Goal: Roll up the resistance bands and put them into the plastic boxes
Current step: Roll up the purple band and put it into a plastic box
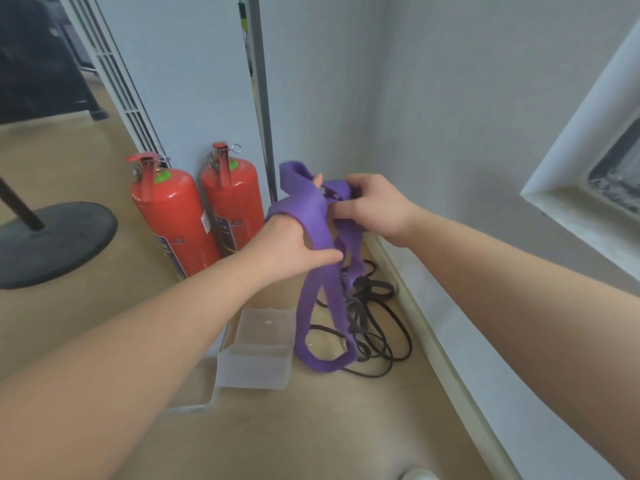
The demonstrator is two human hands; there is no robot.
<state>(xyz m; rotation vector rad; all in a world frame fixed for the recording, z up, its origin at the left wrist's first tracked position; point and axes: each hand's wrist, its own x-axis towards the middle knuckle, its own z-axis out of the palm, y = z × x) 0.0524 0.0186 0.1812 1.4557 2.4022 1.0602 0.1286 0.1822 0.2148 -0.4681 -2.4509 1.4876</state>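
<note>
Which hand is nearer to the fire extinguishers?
Left. The left hand holds the purple band just right of the fire extinguishers; the right hand grips it farther right.

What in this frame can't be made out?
Head view, left hand: fingers mostly covered by the wide purple resistance band wrapped over it.
Head view, right hand: fingertips buried in the band's folds.
Head view, thin black bands: tangled, partly behind the purple band; count unclear.
Head view, red fire extinguishers: labels blurred.
</note>
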